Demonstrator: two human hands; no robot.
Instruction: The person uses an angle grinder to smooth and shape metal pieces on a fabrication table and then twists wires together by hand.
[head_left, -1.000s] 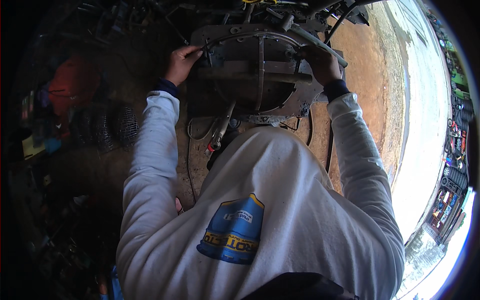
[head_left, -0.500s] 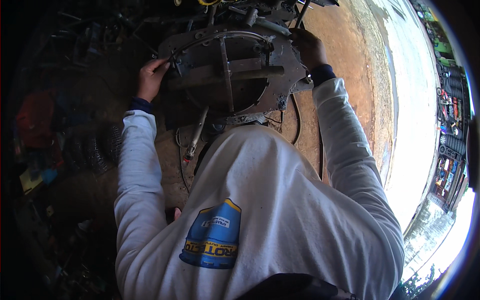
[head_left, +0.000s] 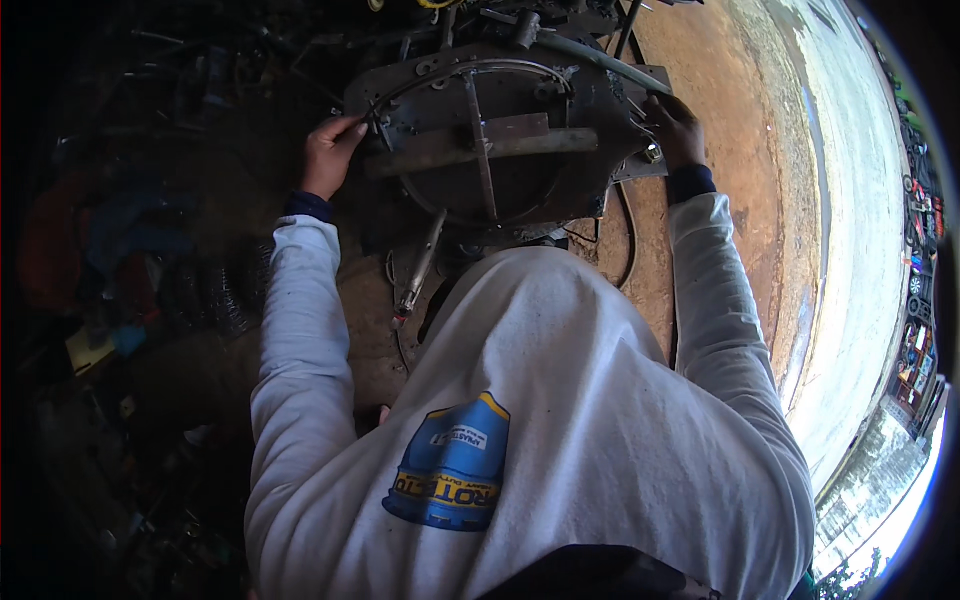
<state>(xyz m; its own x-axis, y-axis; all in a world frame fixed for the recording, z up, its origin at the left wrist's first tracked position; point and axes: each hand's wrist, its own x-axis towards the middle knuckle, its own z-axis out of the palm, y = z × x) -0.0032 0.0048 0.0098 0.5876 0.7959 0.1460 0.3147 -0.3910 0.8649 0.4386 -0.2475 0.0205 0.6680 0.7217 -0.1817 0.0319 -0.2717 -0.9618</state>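
Note:
A dark metal plate fixture (head_left: 615,130) lies in front of me, with a large round opening. Along its far rim runs a thin curved metal rod (head_left: 505,66). My left hand (head_left: 332,155) pinches the rod's left end between thumb and fingertips. At the plate's right edge is my right hand (head_left: 680,135), its fingers bent and drawn together near some thin metal pieces; what they hold is too dark to tell. A flat bar (head_left: 480,145) spans the opening crosswise, and a narrow upright bar (head_left: 480,140) crosses over it.
A long metal pipe (head_left: 590,55) slants over the plate's far right corner. Below the plate hangs a slim tool (head_left: 422,262) with a reddish lower end. A dark cable (head_left: 630,230) loops down at right. Dark clutter and a red object (head_left: 55,240) lie at left.
My right hand has moved from beside the pipe's end nearer to me and rightward, along the plate's edge. My left hand keeps its pinch. The whole view has shifted slightly.

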